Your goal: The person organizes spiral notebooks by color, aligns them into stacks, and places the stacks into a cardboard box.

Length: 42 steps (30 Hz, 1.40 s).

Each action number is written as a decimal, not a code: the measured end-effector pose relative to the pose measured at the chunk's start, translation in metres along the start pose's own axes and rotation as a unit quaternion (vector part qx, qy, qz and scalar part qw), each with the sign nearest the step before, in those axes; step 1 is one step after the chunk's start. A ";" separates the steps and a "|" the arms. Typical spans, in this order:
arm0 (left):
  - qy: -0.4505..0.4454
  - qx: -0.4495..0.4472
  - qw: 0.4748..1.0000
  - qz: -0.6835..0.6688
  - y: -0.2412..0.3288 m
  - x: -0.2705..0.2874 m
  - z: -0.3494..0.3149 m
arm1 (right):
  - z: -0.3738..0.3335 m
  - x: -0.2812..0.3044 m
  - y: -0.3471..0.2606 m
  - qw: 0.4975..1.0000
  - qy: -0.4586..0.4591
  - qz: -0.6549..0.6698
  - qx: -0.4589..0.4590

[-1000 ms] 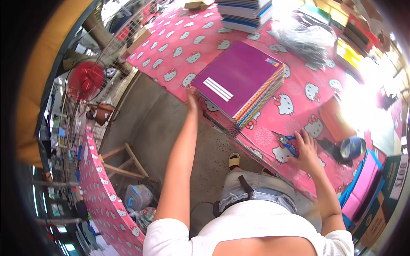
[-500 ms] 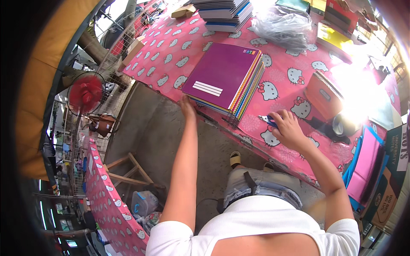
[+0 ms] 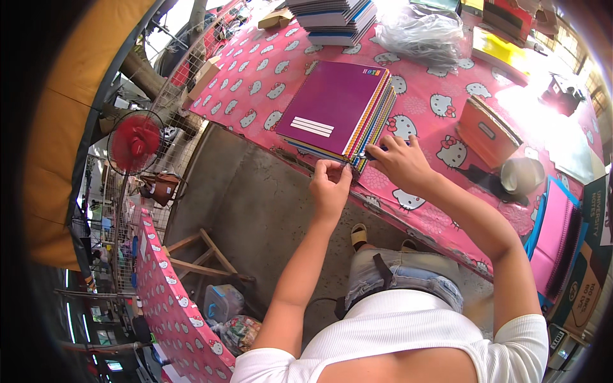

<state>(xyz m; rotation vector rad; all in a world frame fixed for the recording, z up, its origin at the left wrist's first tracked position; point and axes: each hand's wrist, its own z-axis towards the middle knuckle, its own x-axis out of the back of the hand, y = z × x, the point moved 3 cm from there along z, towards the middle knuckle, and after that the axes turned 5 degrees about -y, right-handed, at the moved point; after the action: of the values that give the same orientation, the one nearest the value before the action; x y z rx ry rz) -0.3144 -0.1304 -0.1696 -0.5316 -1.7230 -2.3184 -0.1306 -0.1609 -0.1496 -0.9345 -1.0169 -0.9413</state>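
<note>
A stack of spiral notebooks (image 3: 333, 108) with a purple top cover lies at the table's near edge, its coil bindings along the right side. My left hand (image 3: 331, 186) is pinched at the stack's near right corner, by the coil ends. What its fingertips hold is too small to make out. Beside the coils, my right hand (image 3: 405, 165) is curled over small blue-handled pliers (image 3: 368, 154), mostly hidden under its fingers. The tool's tip is close to the left fingertips.
The pink patterned table (image 3: 421, 99) also bears a stack of notebooks (image 3: 333, 22), clear plastic wrap (image 3: 421, 35), an orange box-like block (image 3: 488, 134) and a tape roll (image 3: 522, 175). Pink notebooks (image 3: 554, 246) and a carton (image 3: 584, 274) stand at right. A red fan (image 3: 135, 143) is at left.
My left hand has moved right, from the stack's left near edge to its coil corner. My right hand has brought the pliers up and left to the same corner.
</note>
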 end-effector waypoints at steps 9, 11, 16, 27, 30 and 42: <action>0.055 -0.011 0.997 -0.056 0.008 -0.006 -0.003 | 0.005 0.014 -0.009 0.999 0.023 -0.042 -0.018; 0.038 0.000 0.998 -0.040 0.008 -0.006 -0.002 | 0.004 0.010 -0.008 0.998 0.042 -0.048 -0.010; 0.035 0.030 0.997 -0.068 0.010 -0.008 -0.003 | 0.008 0.009 -0.009 0.997 0.053 -0.061 0.009; 0.022 -0.079 0.992 0.096 0.029 -0.003 0.010 | 0.031 0.032 -0.003 0.983 -0.164 0.008 -0.077; 0.015 -0.044 0.994 0.103 0.025 -0.002 0.011 | 0.026 0.032 -0.002 0.963 -0.236 0.035 -0.123; -0.026 0.092 0.983 -0.159 -0.002 -0.006 0.011 | 0.011 0.003 0.000 0.995 0.039 -0.085 -0.037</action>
<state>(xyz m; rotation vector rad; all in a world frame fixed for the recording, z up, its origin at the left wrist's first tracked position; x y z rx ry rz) -0.3077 -0.1197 -0.1716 -0.3046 -2.1573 -2.3266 -0.1327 -0.1510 -0.1444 -0.8761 -1.0124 -1.1551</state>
